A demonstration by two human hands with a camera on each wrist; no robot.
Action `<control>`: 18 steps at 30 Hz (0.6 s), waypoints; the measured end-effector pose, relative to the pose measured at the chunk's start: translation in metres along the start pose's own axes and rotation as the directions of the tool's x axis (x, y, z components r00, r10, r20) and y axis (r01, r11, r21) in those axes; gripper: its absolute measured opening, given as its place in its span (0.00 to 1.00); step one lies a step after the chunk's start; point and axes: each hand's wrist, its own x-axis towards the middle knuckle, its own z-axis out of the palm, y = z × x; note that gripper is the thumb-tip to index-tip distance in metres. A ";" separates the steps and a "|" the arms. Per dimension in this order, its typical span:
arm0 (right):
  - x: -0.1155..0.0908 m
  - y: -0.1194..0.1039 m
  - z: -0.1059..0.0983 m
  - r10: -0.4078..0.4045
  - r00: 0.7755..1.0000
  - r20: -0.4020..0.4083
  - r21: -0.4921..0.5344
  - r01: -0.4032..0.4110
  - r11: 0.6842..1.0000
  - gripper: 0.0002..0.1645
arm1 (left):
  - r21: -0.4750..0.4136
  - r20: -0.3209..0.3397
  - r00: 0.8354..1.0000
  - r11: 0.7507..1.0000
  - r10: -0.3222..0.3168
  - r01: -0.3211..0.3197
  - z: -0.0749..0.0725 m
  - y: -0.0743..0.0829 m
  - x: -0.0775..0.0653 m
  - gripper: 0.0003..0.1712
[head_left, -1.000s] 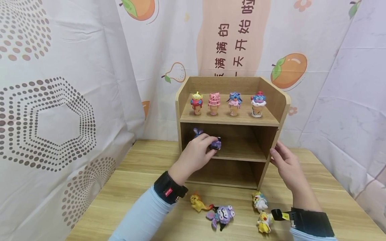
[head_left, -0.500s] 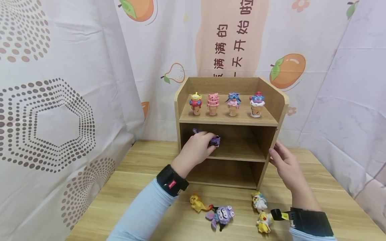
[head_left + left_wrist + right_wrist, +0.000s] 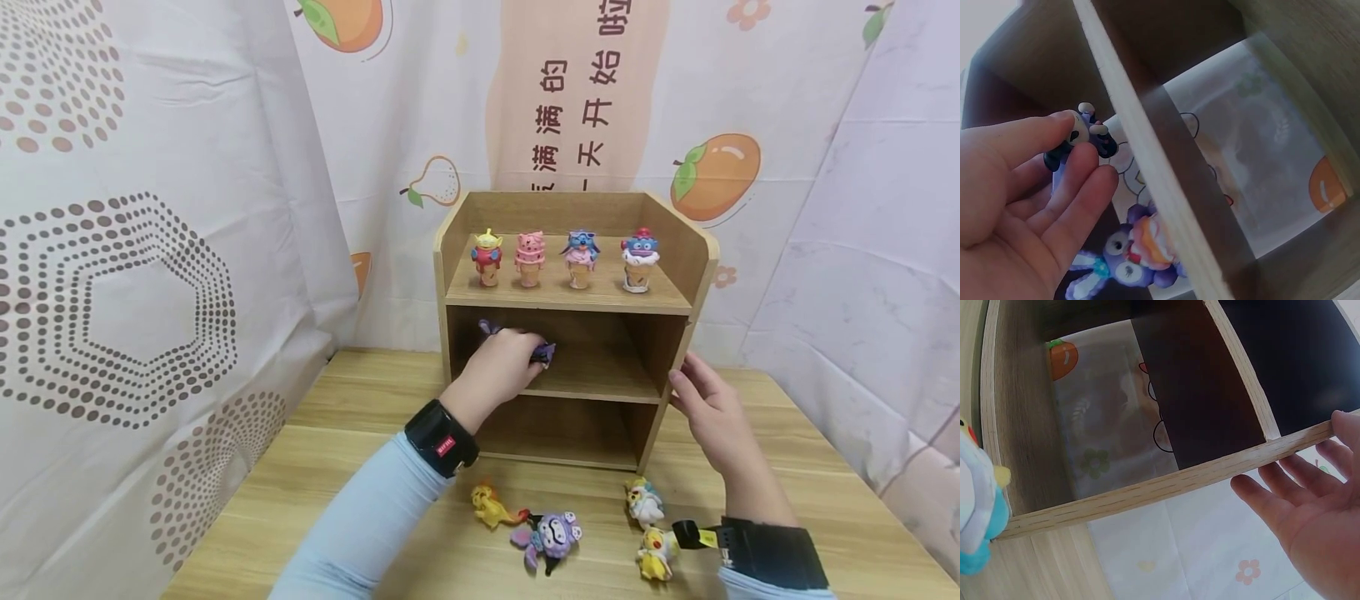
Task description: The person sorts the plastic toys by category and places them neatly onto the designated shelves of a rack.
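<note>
My left hand (image 3: 497,371) reaches into the middle compartment of a small wooden shelf (image 3: 555,307). Thumb and fingers pinch a small purple-and-black figurine (image 3: 1079,132), mostly covered by the hand in the head view. Beside it in that compartment is a purple rabbit figurine (image 3: 1124,255) with long ears, its ear tip (image 3: 487,327) showing past my hand. My right hand (image 3: 708,412) touches the shelf's right side panel (image 3: 1166,481), thumb at the front edge and fingers against the outer face.
Several ice-cream-cone figurines (image 3: 529,260) stand in a row on the top shelf. On the table (image 3: 360,408) before the shelf lie a yellow figurine (image 3: 491,506), a purple-and-black one (image 3: 553,536) and two yellow-and-white ones (image 3: 645,502). A printed curtain (image 3: 397,100) hangs behind.
My left hand has shifted slightly right and turned inside the middle compartment, still holding the purple-and-black figurine. The right hand keeps its place on the side panel.
</note>
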 end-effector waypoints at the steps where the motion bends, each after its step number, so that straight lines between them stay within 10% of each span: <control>1: 0.000 -0.001 0.000 0.001 1.000 -0.003 -0.002 -0.001 1.000 0.35 | 0.001 0.001 1.000 1.000 -0.003 0.003 0.002 0.000 0.001 0.13; 18: 0.000 0.001 0.000 -0.025 1.000 0.011 -0.033 0.026 0.999 0.35 | -0.033 0.004 0.999 0.999 -0.037 0.038 0.014 0.004 -0.001 0.08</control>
